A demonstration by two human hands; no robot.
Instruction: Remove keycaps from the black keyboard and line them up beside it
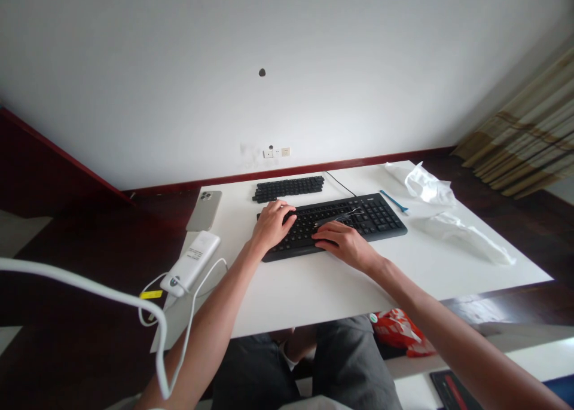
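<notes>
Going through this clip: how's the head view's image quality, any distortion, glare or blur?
Head view: wide-angle distortion skews the desk; the wall is brightest mid-frame and darkens toward the corners; the near cable looks slightly soft; the keyboard stays fairly sharp, without hard glare.

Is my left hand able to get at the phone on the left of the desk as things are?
Probably yes. The left hand rests on the black keyboard, and the smartphone lies to its left on the white table, with nothing between them. The white power bank sits nearer the person, off that path.
</notes>
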